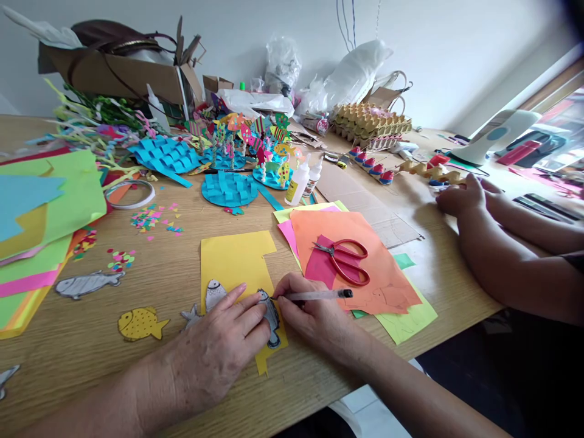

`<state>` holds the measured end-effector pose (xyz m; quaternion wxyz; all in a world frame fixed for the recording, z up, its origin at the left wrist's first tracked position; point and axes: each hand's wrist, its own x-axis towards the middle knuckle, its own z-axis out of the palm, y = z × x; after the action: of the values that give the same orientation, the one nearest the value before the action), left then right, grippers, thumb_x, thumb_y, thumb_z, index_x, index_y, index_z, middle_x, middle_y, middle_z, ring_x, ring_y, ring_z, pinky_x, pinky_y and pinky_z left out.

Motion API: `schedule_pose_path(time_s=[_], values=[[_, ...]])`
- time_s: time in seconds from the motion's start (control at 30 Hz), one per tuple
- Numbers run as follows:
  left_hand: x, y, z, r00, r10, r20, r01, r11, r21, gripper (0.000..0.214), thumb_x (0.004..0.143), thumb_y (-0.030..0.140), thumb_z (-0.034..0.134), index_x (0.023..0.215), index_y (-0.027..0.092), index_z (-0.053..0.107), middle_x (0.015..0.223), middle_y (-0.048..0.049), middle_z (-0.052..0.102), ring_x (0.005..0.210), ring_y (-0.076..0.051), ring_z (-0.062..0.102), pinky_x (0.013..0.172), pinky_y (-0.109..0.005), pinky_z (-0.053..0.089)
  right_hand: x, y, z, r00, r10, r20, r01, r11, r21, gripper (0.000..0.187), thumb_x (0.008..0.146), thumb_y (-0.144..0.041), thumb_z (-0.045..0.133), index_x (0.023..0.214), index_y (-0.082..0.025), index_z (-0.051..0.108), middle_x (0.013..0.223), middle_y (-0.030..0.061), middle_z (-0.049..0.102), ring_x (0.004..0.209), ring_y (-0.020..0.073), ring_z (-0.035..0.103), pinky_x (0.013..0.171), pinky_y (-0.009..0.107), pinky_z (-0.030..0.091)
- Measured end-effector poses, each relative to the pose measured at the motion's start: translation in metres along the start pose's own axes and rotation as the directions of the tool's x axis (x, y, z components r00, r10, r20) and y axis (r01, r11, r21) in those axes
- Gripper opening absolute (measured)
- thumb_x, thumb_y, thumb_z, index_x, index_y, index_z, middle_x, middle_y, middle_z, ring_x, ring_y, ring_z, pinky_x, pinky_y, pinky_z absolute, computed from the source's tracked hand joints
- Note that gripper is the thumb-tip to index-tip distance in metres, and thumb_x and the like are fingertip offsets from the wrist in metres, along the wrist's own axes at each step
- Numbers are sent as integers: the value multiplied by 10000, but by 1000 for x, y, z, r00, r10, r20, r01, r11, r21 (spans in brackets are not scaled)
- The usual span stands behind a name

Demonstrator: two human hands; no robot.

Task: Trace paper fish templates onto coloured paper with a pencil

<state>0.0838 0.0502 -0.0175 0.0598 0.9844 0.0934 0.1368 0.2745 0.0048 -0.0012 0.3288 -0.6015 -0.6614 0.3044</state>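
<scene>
My right hand (314, 310) grips a pen (319, 294), its tip at the edge of a grey paper fish cutout (272, 322). My left hand (223, 340) lies with fingers stretched out, pressing that cutout onto a sheet of yellow paper (235, 252). Another grey fish cutout (213, 294) pokes out beyond my left fingers, and a small grey cutout (190, 316) is partly hidden by the hand. To the left lie a yellow paper fish (142, 323) and a long grey fish cutout (89, 284). Red-handled scissors (349, 258) rest on orange paper (387, 261) right of my hands.
Coloured paper sheets (77, 188) are piled at left, beside a tape roll (132, 194) and confetti (150, 220). Woven blue paper pieces (230, 187) and glue bottles (298, 181) stand behind. At right, another person's hands (465, 194) work near egg-carton pieces (410, 167).
</scene>
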Motion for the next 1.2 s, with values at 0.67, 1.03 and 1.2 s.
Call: schedule_pose_path(time_s=[0.67, 1.03, 1.2], values=[[-2, 1, 2, 999, -1, 36, 1, 1000, 24, 467, 807, 31, 372, 1242, 111, 524, 1252, -112, 567, 1208, -256, 466, 1046, -487, 344, -9, 2, 2, 999, -40, -27, 39, 999, -22, 150, 781, -61, 452, 772, -205, 494, 641, -41, 531, 566, 109, 485, 526, 210, 373], [-1, 1, 3, 999, -3, 36, 2, 999, 32, 472, 810, 30, 359, 1247, 103, 521, 1251, -104, 578, 1201, -261, 472, 1049, -493, 332, -10, 1, 2, 999, -37, -28, 37, 999, -4, 150, 775, -63, 441, 756, -208, 474, 620, -44, 502, 548, 111, 462, 510, 215, 351], [-3, 0, 7, 999, 7, 34, -8, 999, 38, 463, 814, 38, 358, 1241, 101, 524, 1255, -102, 577, 1192, -269, 477, 1047, -498, 328, -12, 0, 1, 999, -31, -21, 31, 1000, 2, 141, 788, -71, 440, 761, -206, 473, 637, -39, 502, 561, 113, 463, 518, 218, 351]])
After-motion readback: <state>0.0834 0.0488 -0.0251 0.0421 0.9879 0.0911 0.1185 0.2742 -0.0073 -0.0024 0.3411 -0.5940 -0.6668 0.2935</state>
